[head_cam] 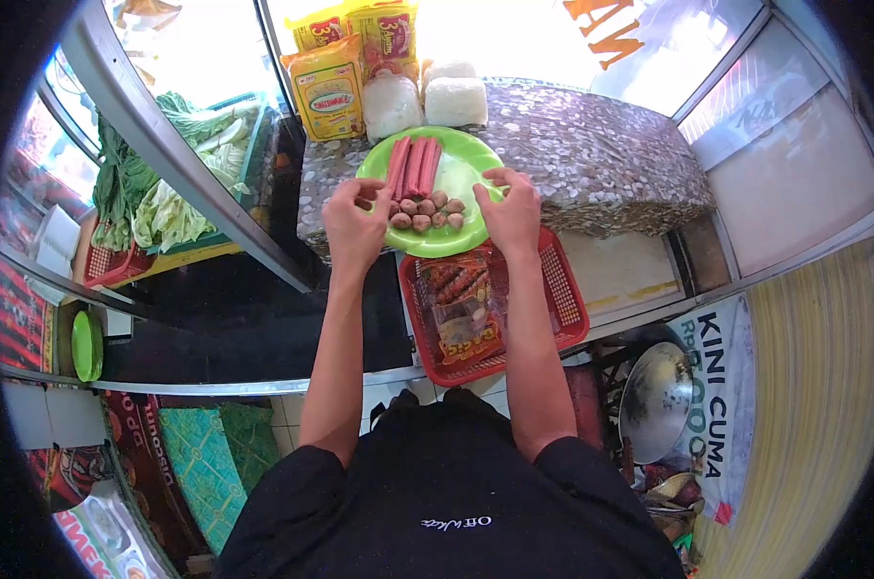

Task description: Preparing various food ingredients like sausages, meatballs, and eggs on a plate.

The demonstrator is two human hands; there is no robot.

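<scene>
A lime-green plastic plate [473, 163] lies on the pebble-patterned ledge, its near rim reaching over a red basket. Several red sausages [415, 166] lie side by side on it, with several brown meatballs [422, 215] in rows just below them. My left hand [357, 221] is at the plate's left edge, its fingertips by the sausages and the leftmost meatballs; whether it grips anything is unclear. My right hand [511, 210] is at the right edge, thumb and forefinger curved over the rim; their contact with the plate is hard to make out.
Yellow noodle packets [328, 90] and white wrapped blocks [455, 101] stand behind the plate. The red plastic basket [571, 289] holds packaged sausages [462, 307]. Leafy vegetables [169, 210] fill baskets at left, behind a metal frame [169, 145]. A wok [656, 402] is at lower right.
</scene>
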